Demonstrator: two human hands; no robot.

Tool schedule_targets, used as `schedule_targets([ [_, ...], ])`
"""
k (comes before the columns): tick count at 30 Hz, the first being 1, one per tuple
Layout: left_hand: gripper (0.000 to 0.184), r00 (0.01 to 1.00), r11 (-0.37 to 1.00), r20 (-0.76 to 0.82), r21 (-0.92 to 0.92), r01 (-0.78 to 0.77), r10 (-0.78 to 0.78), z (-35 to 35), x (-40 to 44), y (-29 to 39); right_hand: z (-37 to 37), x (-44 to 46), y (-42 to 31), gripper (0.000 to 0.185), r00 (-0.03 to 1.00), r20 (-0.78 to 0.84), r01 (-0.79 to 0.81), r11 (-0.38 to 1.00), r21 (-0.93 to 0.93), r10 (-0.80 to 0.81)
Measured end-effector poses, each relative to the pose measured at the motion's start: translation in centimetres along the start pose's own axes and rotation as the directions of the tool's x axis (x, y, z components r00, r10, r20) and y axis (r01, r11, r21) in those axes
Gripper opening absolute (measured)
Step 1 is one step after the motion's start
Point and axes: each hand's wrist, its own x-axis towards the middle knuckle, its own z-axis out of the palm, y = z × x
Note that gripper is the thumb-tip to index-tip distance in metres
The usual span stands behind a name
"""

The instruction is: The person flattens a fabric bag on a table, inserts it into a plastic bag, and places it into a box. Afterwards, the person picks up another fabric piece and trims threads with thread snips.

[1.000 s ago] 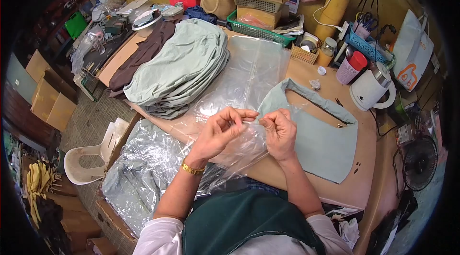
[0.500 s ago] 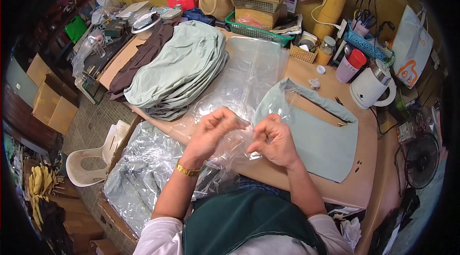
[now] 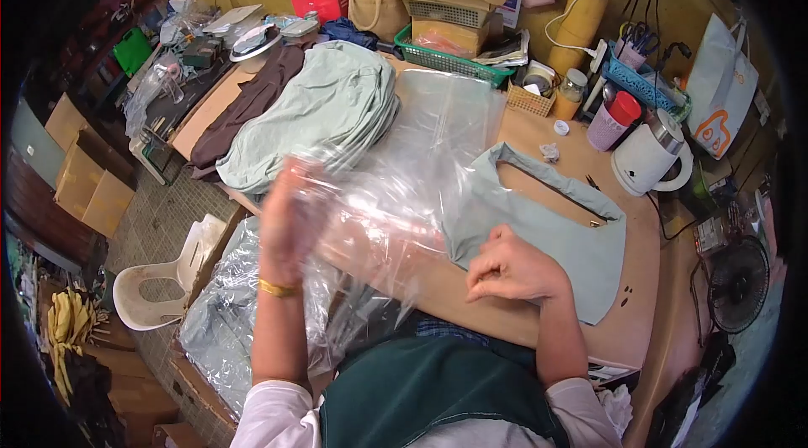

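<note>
My left hand point(image 3: 290, 217) is raised left of centre and smeared by motion, with its fingers closed on a clear plastic bag point(image 3: 383, 217). The bag billows to the right across the table edge, also blurred. My right hand point(image 3: 520, 267) hovers by the near-left edge of a flat, pale green folded garment point(image 3: 564, 254). Its fingers are curled in, and nothing shows between them. More clear plastic bags point(image 3: 446, 111) lie flat beyond my hands. A pile of pale green garments point(image 3: 311, 120) sits at the back left.
A dark brown cloth point(image 3: 248, 103) lies beside the pile. Plastic-wrapped garments point(image 3: 227, 313) rest lower left, near a white chair point(image 3: 160, 288). A white kettle point(image 3: 648, 153), a pink cup point(image 3: 608, 130) and a green basket point(image 3: 450, 58) stand along the table's far and right sides.
My hands were close together at the plastic; now they are apart. The left has swung left with the bag trailing from it. The right has moved slightly right and lower, off the bag.
</note>
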Motion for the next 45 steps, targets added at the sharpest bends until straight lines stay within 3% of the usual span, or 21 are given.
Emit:
schedule_targets([
  [2, 0.028, 0.991, 0.988, 0.029, 0.073, -0.133, 0.131, -0.4, -0.1, 3.1, 1.2, 0.4, 1.5, 0.012, 0.999, 0.038, -0.036, 0.999, -0.033, 0.037],
  [4, 0.023, 0.954, 0.956, 0.165, 0.113, -0.272, 0.252, -1.6, 1.3, 3.2, 1.7, 1.3, 1.4, 0.028, 0.918, -0.382, 0.101, 0.995, -0.024, -0.103],
  [5, 0.022, 0.920, 0.825, 0.375, 0.482, -0.295, 0.111, -1.9, 0.9, 2.3, 1.8, 1.9, 1.0, 0.028, 0.920, -0.379, 0.102, 0.995, -0.022, -0.102],
  [6, 0.020, 0.861, 0.549, 0.496, 0.753, -0.362, -0.113, -0.2, -0.2, 1.5, 1.5, 3.3, -1.6, 0.041, 0.752, -0.641, 0.209, 0.978, 0.011, -0.153],
  [8, 0.020, 0.765, 0.300, 0.570, 0.817, -0.492, -0.300, 2.2, -1.7, -0.7, 1.9, 5.1, -3.3, 0.055, 0.508, -0.846, 0.315, 0.949, 0.008, -0.161],
  [10, 0.021, 0.746, 0.383, 0.582, 0.802, -0.459, -0.324, 3.6, -2.6, -0.4, 2.6, 6.2, -2.9, 0.073, 0.735, -0.607, 0.405, 0.914, 0.033, -0.304],
  [12, 0.023, 0.723, 0.465, 0.596, 0.780, -0.418, -0.349, 4.0, -2.7, 0.5, 2.9, 6.0, -3.0, 0.050, 0.752, -0.638, 0.322, 0.937, 0.138, -0.165],
  [14, 0.026, 0.822, 0.604, 0.470, 0.770, -0.204, -0.322, 3.0, -2.3, 1.9, 2.1, 5.3, -2.1, 0.028, 0.983, -0.164, 0.087, 0.995, 0.049, -0.078],
  [16, 0.030, 0.820, 0.621, 0.494, 0.749, -0.231, -0.290, 2.2, -2.1, 1.5, 2.0, 4.8, -3.0, 0.021, 0.990, -0.108, 0.098, 0.994, 0.053, -0.092],
  [19, 0.031, 0.851, 0.603, 0.477, 0.753, -0.265, -0.221, 2.3, -2.4, 1.3, 2.5, 3.7, -3.8, 0.024, 0.902, -0.347, 0.124, 0.925, -0.360, -0.256],
  [21, 0.031, 0.897, 0.598, 0.405, 0.768, -0.229, -0.176, 2.2, -2.4, 1.8, 2.1, 2.7, -4.8, 0.026, 0.898, -0.429, -0.190, 0.795, -0.577, -0.097],
  [24, 0.029, 0.863, 0.591, 0.502, 0.712, -0.378, -0.053, 2.8, -2.5, 2.1, 0.1, 2.3, -4.5, 0.029, 0.971, -0.134, -0.237, 0.857, -0.458, 0.196],
  [28, 0.029, 0.861, 0.608, 0.509, 0.684, -0.403, -0.002, 3.4, -2.8, 2.7, -1.3, 1.5, -2.9, 0.025, 0.943, -0.327, -0.219, 0.843, -0.490, 0.055],
  [31, 0.034, 0.814, 0.659, 0.554, 0.548, -0.515, 0.176, 2.9, -2.3, 3.4, -2.6, 1.3, -2.1, 0.020, 0.972, 0.039, -0.219, 0.950, -0.224, 0.233],
  [33, 0.035, 0.778, 0.631, 0.590, 0.523, -0.573, 0.218, 3.3, -2.3, 3.4, -2.1, 1.7, -0.4, 0.018, 0.968, 0.035, 0.250, 0.960, -0.123, -0.247],
  [36, 0.034, 0.796, 0.626, 0.566, 0.545, -0.557, 0.216, 3.5, -2.0, 3.8, -0.7, 1.1, -3.2, 0.024, 0.957, -0.021, 0.221, 0.772, -0.596, -0.290],
  [38, 0.033, 0.915, 0.902, 0.333, 0.281, -0.328, 0.229, 2.2, -0.8, 4.0, -0.9, 1.2, -3.2, 0.027, 0.962, 0.192, 0.249, 0.912, -0.327, -0.194],
  [40, 0.032, 0.910, 0.910, 0.339, 0.249, -0.332, 0.239, 1.0, 0.0, 4.8, -0.7, 1.5, -1.7, 0.030, 0.958, 0.263, 0.143, 0.987, -0.077, -0.118],
  [42, 0.031, 0.926, 0.969, 0.293, -0.005, -0.248, 0.238, 0.0, 0.1, 5.5, -0.5, 1.5, -0.1, 0.029, 0.969, 0.066, 0.247, 0.933, -0.260, -0.238],
  [44, 0.030, 0.929, 0.968, 0.274, -0.093, -0.233, 0.250, -0.8, 0.3, 5.8, -0.9, 2.1, 0.4, 0.029, 0.772, 0.144, 0.563, 0.771, 0.297, -0.619],
  [45, 0.030, 0.959, 0.970, 0.151, -0.025, -0.240, 0.241, -0.7, 0.0, 6.1, -1.0, 1.6, -0.2, 0.028, 0.775, 0.124, 0.494, 0.716, 0.492, -0.620],
])
